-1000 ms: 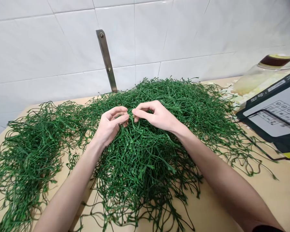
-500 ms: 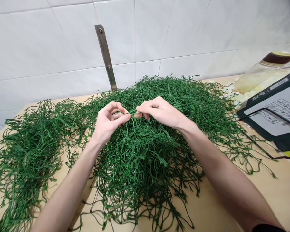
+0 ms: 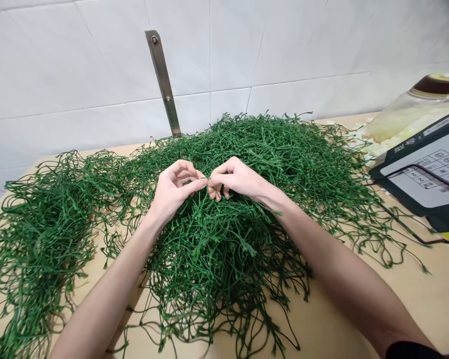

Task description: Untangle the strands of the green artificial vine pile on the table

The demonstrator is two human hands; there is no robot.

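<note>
A big tangled heap of thin green stems (image 3: 247, 164) covers the middle of a tan table (image 3: 415, 299). Over its top, my left hand (image 3: 174, 189) and my right hand (image 3: 235, 180) meet fingertip to fingertip. Each pinches the same thin green stem between thumb and forefinger, the other fingers curled. A second, looser heap of green stems (image 3: 41, 234) lies at the left.
A white tiled wall stands behind the table, with a slanted metal bracket (image 3: 163, 82) fixed to it. At the right sit a dark device with a keypad (image 3: 426, 174), a clear lidded container (image 3: 415, 109) and pale scraps (image 3: 362, 144). A thin black cable (image 3: 415, 237) runs beside the device.
Both hands have drawn closer together and dropped slightly onto the heap; the right hand's fingers have curled in tighter. The view has tilted a little downward.
</note>
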